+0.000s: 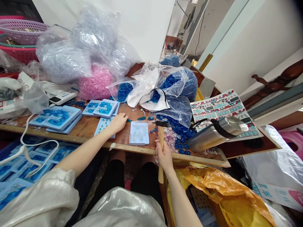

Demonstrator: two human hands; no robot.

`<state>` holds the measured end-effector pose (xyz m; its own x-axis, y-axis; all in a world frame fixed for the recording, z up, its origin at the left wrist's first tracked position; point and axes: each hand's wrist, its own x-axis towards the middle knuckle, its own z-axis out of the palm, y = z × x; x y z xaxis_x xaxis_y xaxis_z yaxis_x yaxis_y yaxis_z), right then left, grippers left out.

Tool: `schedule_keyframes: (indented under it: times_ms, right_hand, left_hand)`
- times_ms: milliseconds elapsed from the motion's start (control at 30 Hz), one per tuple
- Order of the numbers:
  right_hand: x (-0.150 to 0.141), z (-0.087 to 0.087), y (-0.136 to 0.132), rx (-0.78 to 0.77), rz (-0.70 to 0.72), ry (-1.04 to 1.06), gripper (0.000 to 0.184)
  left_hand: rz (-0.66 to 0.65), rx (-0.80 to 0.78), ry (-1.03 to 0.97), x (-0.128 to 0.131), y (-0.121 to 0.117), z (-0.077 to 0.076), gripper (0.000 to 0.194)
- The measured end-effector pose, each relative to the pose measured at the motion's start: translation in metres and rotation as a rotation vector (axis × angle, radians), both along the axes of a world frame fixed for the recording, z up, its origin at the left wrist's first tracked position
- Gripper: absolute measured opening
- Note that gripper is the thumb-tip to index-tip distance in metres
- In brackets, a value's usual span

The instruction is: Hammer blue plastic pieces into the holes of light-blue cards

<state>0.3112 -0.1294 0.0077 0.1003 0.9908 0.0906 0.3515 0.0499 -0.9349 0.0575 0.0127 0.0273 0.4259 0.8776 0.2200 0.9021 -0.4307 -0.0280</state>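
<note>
My right hand (pixel 164 155) is wrapped around the wooden handle of a hammer (pixel 161 135), its dark head up above the tabletop. To its left lies a light-blue plastic panel (pixel 139 134), its middle blurred out. My left hand (pixel 120 122) is at the edge of another light-blue panel (pixel 100 126) with small blue pieces in it. Its fingers are bent and close together; a small teal piece (pixel 129 120) is by the fingertips, and whether they pinch anything is hidden. Blue capsule-shaped pieces (pixel 142 118) and clear pinkish rings (pixel 172 138) lie loose beyond the hammer.
Stacked blue panels (pixel 62 118) stand at the left. Bags of blue pieces (pixel 181 82), a bag of pink pieces (pixel 96 82) and clear bags (pixel 63 60) line the back. A steel bottle (pixel 208 135) lies at the right. Below sits an open yellow sack (pixel 222 186).
</note>
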Motion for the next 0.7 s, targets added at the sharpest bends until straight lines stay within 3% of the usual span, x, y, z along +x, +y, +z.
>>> schedule_keyframes:
  times_ms: [167,400,533,633,700]
  right_hand:
    - [-0.002,0.002,-0.001,-0.005,-0.010,-0.003,0.036]
    - [-0.003,0.000,-0.002,-0.001,-0.010,0.019,0.036]
    - [-0.003,0.001,-0.002,0.011,-0.012,-0.004,0.035]
    - [-0.003,0.002,-0.001,-0.005,-0.004,-0.007,0.035]
    - [-0.004,0.002,-0.002,-0.017,-0.009,-0.009,0.035]
  left_hand:
    - [-0.072,-0.011,-0.037,-0.001,-0.019,-0.005,0.031]
    - [-0.024,-0.010,-0.123,0.000,-0.045,-0.005,0.023]
    - [0.023,-0.051,-0.380,0.001,-0.046,0.005,0.014]
    - [-0.093,-0.089,-0.595,0.013,-0.044,0.013,0.013]
    - [-0.187,-0.097,-0.626,0.025,-0.043,0.014,0.011]
